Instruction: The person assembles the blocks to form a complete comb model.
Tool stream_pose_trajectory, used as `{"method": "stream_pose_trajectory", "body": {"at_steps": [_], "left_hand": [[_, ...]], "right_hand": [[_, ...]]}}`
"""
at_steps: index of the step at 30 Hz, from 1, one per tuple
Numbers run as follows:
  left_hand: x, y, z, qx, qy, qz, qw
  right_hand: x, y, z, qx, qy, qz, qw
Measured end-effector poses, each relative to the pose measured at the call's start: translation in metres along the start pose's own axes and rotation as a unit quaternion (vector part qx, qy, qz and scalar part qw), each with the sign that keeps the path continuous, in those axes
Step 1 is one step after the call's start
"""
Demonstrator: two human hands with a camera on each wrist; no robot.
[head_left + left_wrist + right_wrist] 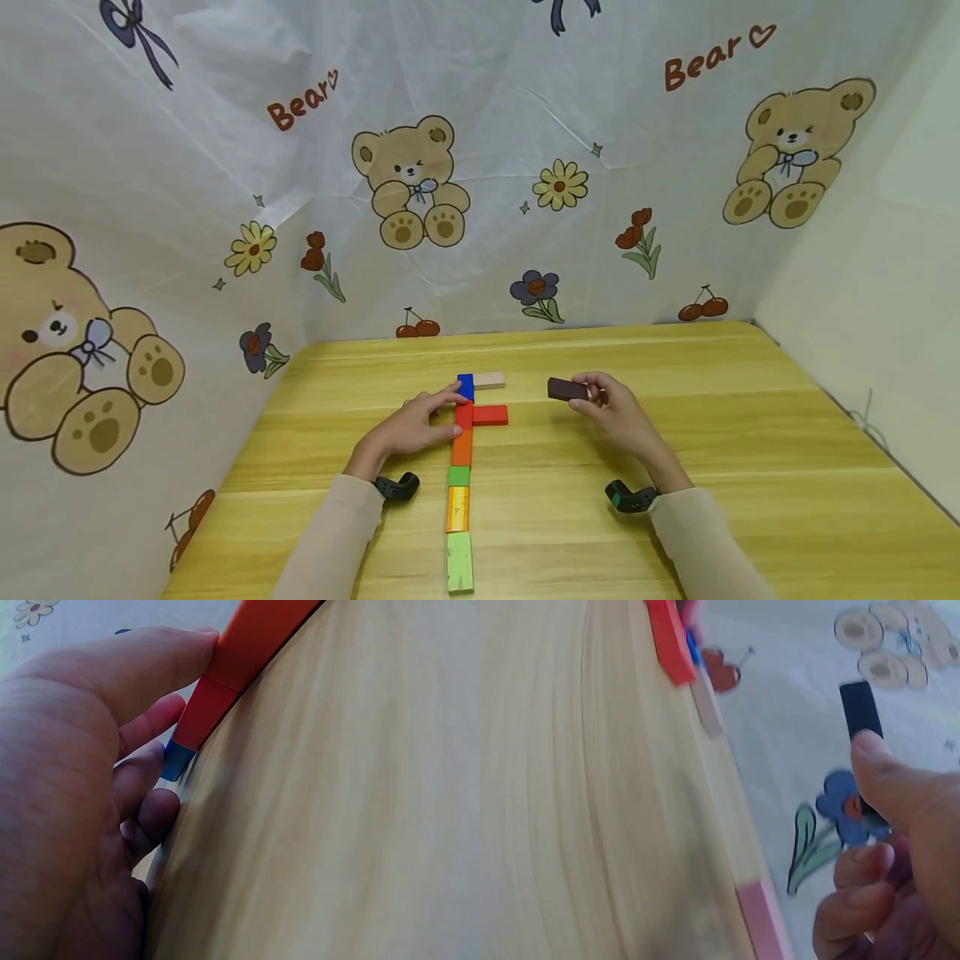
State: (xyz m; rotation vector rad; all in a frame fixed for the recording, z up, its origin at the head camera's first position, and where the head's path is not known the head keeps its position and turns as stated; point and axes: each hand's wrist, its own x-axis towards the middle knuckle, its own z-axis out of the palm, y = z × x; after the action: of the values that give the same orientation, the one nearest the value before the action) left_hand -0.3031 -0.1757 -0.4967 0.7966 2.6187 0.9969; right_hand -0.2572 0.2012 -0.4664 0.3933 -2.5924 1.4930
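My left hand (416,425) lies along the left side of a row of blocks, its fingers loosely bent. Its thumb touches an orange block (462,448), and its fingertips reach a red block (464,415) and a blue block (466,385). To the right of the row, my right hand (618,412) pinches a dark brown block (564,389) between thumb and fingers, held above the table. A second red block (491,415) and a beige block (490,380) stick out rightward from the row. In the right wrist view, a pink block (763,921) lies on the table below the right hand.
Nearer me, the row continues with a small green block (459,476), a yellow-orange block (458,508) and a light green block (460,562). The wooden table (750,433) ends at a white cloth (480,283) printed with bears at the back.
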Motion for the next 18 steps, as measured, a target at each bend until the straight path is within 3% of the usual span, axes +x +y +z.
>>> {"method": "stream_pose_trajectory", "body": {"at_steps": [4, 10, 18], "left_hand": [[0.000, -0.001, 0.000, 0.000, -0.001, -0.004, 1.0000], [-0.001, -0.002, 0.000, -0.006, -0.005, -0.011, 0.9999], [0.000, 0.000, 0.000, -0.009, -0.006, -0.015, 0.9998]], "right_hand": [[0.001, -0.012, 0.014, 0.009, 0.022, 0.003, 1.000], [0.000, -0.029, 0.034, 0.038, 0.014, 0.003, 0.999], [-0.005, -0.039, 0.060, 0.021, 0.016, 0.010, 1.000]]}}
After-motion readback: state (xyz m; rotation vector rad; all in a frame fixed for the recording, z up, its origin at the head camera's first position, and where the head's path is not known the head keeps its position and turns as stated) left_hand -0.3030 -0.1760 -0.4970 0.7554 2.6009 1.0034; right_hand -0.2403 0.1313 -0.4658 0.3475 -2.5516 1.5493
